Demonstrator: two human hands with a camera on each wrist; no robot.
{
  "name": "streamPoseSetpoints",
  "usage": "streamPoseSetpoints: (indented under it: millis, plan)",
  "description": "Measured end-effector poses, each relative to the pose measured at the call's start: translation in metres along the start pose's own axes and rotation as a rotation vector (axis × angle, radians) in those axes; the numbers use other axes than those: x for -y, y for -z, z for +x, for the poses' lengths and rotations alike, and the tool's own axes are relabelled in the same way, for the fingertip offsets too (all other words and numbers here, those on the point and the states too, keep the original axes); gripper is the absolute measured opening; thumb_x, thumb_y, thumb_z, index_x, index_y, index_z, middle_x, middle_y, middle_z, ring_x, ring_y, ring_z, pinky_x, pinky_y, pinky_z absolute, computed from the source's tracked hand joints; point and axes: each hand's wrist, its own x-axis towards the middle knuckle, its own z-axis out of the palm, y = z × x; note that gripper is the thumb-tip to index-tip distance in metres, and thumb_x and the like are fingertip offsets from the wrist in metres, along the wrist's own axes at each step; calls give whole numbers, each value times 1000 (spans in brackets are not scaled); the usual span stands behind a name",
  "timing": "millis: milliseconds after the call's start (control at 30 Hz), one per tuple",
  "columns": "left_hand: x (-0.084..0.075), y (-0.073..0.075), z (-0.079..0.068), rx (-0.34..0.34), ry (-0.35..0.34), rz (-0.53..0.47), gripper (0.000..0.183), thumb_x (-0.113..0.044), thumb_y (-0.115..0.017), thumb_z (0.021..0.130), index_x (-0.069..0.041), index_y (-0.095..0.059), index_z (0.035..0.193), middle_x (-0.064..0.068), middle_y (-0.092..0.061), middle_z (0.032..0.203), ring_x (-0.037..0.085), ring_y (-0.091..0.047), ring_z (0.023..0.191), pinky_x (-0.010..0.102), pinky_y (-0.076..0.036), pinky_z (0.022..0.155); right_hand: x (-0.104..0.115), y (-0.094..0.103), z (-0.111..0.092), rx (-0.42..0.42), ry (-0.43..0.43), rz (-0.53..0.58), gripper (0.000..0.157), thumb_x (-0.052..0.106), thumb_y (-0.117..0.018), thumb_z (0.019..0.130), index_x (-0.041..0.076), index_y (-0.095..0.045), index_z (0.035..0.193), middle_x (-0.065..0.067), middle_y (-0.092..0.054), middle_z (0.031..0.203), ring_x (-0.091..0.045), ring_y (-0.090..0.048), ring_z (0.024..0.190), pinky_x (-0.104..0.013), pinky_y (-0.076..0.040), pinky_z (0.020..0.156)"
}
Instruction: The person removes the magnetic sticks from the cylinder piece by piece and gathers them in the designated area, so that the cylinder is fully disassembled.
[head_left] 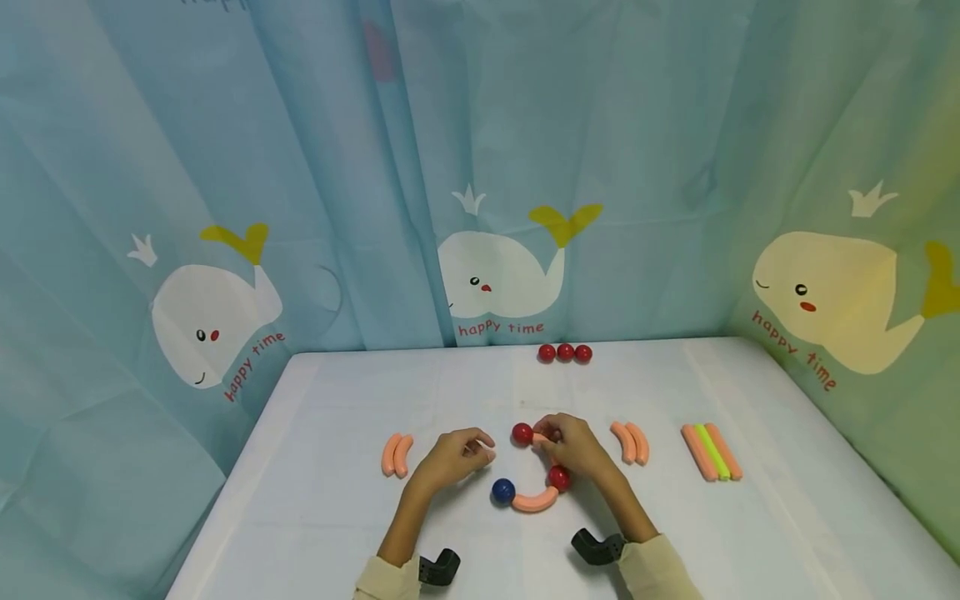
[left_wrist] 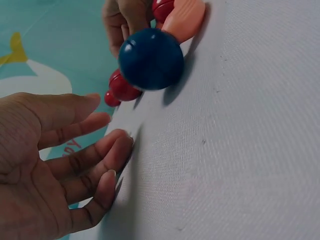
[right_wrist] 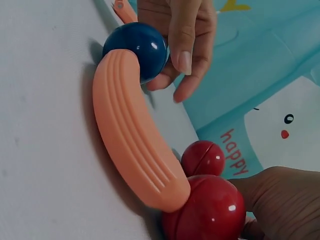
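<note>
On the white table, a blue ball (head_left: 503, 491) joins one end of an orange curved rod (head_left: 536, 501), and a red ball (head_left: 558, 477) joins the other. A second orange curved rod (head_left: 541, 441) runs up from there towards another red ball (head_left: 522, 433), partly hidden by my right hand (head_left: 576, 446), whose thumb and fingers pinch it. My left hand (head_left: 454, 458) holds nothing; its fingers are loosely bent, left of the pieces. In the left wrist view these fingers (left_wrist: 112, 155) hang beside the table, apart from the blue ball.
Two orange curved rods (head_left: 395, 454) lie left of my left hand, and another pair (head_left: 628, 442) right of my right hand. Farther right are straight orange rods (head_left: 699, 452) and a yellow-green one (head_left: 712, 452). Three red balls (head_left: 565, 352) line the table's back edge, before a whale-print curtain (head_left: 660, 167).
</note>
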Motion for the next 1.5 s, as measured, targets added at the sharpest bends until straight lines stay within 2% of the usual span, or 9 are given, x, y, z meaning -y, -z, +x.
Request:
streamPoseSetpoints:
  millis: [167,300,400,533,767,1067,1300,1500]
  plan:
    - [-1,-1,1,-17,9,-26,28,-23,-67,91,-6,-66,114,2,-66,89,7,-56,72,23,-46,64,1,-2,2,17,60,-2,13,11,-73,86,8,-73,99,-1,-65,86,-12,-53,79,-26,-46,71]
    - [-2,-5,2,-14,8,-35,35,-24,-69,90,-6,-63,119,6,-67,96,11,-59,79,25,-49,69,2,-6,1,43,109,-17,12,13,-72,87,9,-74,99,-1,-66,89,-12,-54,81,-29,-47,73]
    - [-3,-9,3,-16,-11,-28,37,-24,-70,89,-5,-63,120,10,-68,101,16,-62,85,29,-52,75,4,-11,0,43,152,-44,12,15,-73,87,12,-75,99,0,-68,91,-12,-57,83,-31,-48,74]
    - [-6,-15,3,-37,-36,-1,36,-21,-73,87,-3,-64,117,13,-69,100,16,-62,82,26,-51,71,7,-16,-1,44,200,-71,12,19,-73,87,16,-75,98,3,-69,91,-11,-59,86,-31,-48,75]
    - [-12,-22,3,-110,-6,42,33,-18,-76,84,-4,-66,112,9,-68,93,6,-53,73,20,-44,63,8,-18,0,42,205,-67,9,23,-74,87,16,-74,93,7,-66,86,-6,-56,81,-26,-47,72]
    - [-13,-27,3,-168,6,91,32,-20,-79,81,-6,-68,108,6,-64,89,8,-52,72,21,-43,62,8,-13,1,82,213,-22,15,23,-73,88,9,-72,91,2,-63,82,-9,-52,75,-22,-44,66]
    - [-14,-32,4,-209,1,170,33,-23,-82,78,-8,-68,104,3,-57,81,7,-45,68,21,-39,58,9,-14,1,69,211,-44,13,22,-73,87,9,-71,90,3,-62,81,-7,-50,73,-21,-42,65]
    - [-15,-34,4,-241,-12,185,31,-22,-82,77,-8,-69,102,3,-57,78,6,-45,66,20,-39,55,8,-17,0,45,232,-80,10,21,-72,89,11,-72,93,4,-59,79,-7,-47,71,-21,-38,61]
